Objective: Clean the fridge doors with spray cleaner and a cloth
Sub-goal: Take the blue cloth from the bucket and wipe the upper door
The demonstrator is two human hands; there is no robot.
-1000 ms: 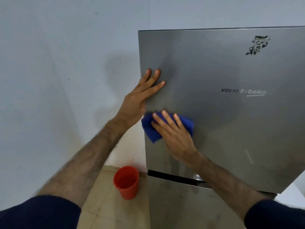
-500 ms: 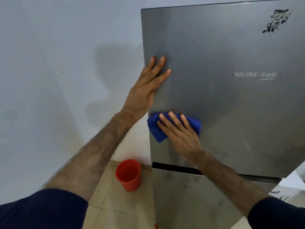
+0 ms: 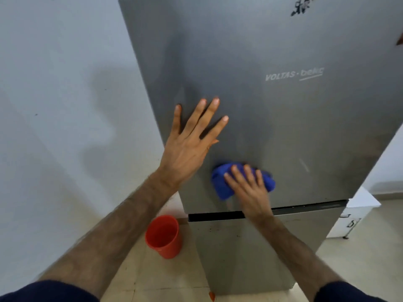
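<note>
Right hand (image 3: 250,188), fingers flat, has slid the blue cloth (image 3: 220,184) toward 6 o'clock, near the upper door (image 3: 283,131) bottom edge; left hand (image 3: 189,140) stays flat, bracing; upper panel probably almost wiped.

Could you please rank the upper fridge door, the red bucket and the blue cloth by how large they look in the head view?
1. upper fridge door, by far the largest.
2. red bucket.
3. blue cloth, partly hidden under the right hand, so its rank below the bucket is unsure.

Head view looks forward and down, close to the fridge door (image 3: 283,127) and floor (image 3: 152,277).
</note>
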